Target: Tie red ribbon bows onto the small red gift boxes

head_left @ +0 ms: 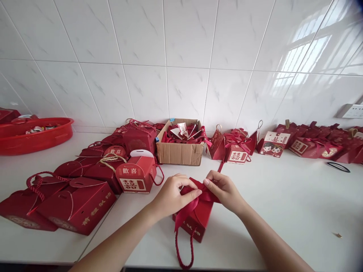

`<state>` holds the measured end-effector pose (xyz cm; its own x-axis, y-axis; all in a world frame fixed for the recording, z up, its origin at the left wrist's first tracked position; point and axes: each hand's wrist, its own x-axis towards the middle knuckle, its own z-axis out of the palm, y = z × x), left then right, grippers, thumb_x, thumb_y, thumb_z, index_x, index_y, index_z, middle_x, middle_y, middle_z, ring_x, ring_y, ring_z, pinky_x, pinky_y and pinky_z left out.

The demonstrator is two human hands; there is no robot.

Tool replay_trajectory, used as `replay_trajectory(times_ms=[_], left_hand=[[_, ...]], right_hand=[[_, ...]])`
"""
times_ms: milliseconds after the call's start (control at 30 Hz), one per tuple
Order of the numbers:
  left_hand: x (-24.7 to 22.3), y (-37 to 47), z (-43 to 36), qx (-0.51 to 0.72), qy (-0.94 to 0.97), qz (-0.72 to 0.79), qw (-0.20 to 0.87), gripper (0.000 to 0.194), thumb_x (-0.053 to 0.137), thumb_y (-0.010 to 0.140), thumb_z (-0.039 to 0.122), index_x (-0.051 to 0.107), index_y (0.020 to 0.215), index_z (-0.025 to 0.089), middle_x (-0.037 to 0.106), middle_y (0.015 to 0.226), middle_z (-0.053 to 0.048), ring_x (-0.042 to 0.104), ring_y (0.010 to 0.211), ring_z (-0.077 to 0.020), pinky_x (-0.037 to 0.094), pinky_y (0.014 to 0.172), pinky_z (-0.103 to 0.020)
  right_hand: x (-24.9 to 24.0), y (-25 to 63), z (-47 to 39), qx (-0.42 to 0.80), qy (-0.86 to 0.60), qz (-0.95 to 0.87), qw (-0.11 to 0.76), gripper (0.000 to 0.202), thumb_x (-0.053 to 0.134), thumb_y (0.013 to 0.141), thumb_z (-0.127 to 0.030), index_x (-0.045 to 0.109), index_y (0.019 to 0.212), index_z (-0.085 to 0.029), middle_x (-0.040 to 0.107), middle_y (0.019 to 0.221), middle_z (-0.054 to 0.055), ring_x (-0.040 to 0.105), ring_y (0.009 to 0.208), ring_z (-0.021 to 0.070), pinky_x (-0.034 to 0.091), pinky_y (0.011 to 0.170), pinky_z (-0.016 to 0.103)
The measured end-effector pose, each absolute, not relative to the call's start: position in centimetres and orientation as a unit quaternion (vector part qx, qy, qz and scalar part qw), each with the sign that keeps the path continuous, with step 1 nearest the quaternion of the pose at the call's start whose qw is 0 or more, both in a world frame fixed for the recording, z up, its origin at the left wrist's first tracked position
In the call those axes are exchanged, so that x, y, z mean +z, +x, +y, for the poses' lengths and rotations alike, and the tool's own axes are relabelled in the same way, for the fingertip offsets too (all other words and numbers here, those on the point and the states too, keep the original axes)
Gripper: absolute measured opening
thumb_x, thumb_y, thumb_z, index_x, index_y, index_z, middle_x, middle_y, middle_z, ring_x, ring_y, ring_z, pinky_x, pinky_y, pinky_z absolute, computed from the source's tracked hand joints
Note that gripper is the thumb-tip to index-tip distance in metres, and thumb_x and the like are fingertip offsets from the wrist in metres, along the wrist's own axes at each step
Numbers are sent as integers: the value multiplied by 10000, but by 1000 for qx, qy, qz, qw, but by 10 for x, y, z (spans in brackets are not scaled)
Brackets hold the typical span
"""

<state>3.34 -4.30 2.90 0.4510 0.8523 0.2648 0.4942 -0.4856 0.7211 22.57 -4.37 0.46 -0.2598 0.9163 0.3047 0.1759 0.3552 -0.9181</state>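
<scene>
A dark red gift box [195, 223] with gold characters sits on the white counter in front of me, its twisted rope handle [181, 264] hanging toward the near edge. Across its top lies a shiny red ribbon [187, 212] formed into loops. Thumb and fingers of my left hand [177, 194] pinch the ribbon from the left. On the other side my right hand [225, 190] grips it between thumb and bent forefinger. One ribbon tail runs away behind the box toward the back.
Many red gift boxes [76, 206] crowd the left. A cardboard box [179, 153] holding ribbons and cards stands by the tiled wall. More boxes [273, 144] line the back right, near a black loop [338, 167]. A red basin [36, 138] stands far left.
</scene>
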Motion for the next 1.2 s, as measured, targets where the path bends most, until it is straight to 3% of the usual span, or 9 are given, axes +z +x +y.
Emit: replay_trajectory(times_ms=[233,400,567,700,833,900,1000,1067,1200], left_hand=[[31,33,-39,305,800,422,299,181,638,774,327,727,699,190,608,632,-2,525,706,-148,384,667,-257],[27,31,-36,294,791,427,325,192,670,740,382,724,741,197,623,723,-3,526,702,-139,382,657,-254],[31,29,-37,301,779,433,340,275,710,691,391,658,892,210,447,658,49,419,607,-101,340,580,-234],[35,25,-36,339,752,370,427,267,681,739,308,604,974,208,466,731,44,455,665,-93,360,635,-229],[33,23,-32,368,668,312,567,207,641,788,289,595,971,203,515,782,32,469,627,-69,359,596,-211],[32,22,-30,365,645,303,599,200,647,789,285,613,963,193,554,791,18,521,683,-87,387,637,-215],[30,22,-28,366,644,307,597,224,647,796,280,644,999,185,602,832,-10,567,783,-118,415,712,-229],[30,22,-27,369,645,311,593,234,644,799,277,651,1016,187,609,827,-9,568,773,-112,415,709,-224],[31,20,-26,372,645,303,595,224,633,806,265,646,1015,186,602,749,9,555,710,-95,401,665,-210]], right_hand=[[0,227,-42,410,-414,-644,496,351,544,856,-470,482,681,-172,413,600,-42,323,551,86,269,511,235],[0,229,-41,408,-420,-628,513,364,574,835,-474,485,664,-165,417,587,-44,311,536,77,249,498,231],[2,229,-41,473,-403,-601,502,378,594,813,-495,468,669,-169,405,575,-55,319,518,71,248,485,221],[4,228,-41,518,-389,-577,497,368,575,830,-492,458,680,-177,390,543,-68,315,490,68,255,480,221],[4,228,-41,498,-405,-580,502,373,538,851,-501,461,673,-182,415,549,-58,347,485,73,286,480,224],[6,228,-42,436,-428,-605,511,327,524,862,-489,529,740,-186,493,646,-24,433,550,95,357,524,239],[12,228,-44,307,-435,-684,499,231,566,852,-428,634,933,-223,564,979,57,554,880,179,452,733,305],[16,228,-44,245,-418,-738,470,183,600,838,-385,675,918,-239,533,1120,79,504,1082,227,428,887,362],[21,224,-44,191,-388,-804,409,114,622,831,-321,705,848,-246,507,1213,80,457,1166,250,387,983,421]])
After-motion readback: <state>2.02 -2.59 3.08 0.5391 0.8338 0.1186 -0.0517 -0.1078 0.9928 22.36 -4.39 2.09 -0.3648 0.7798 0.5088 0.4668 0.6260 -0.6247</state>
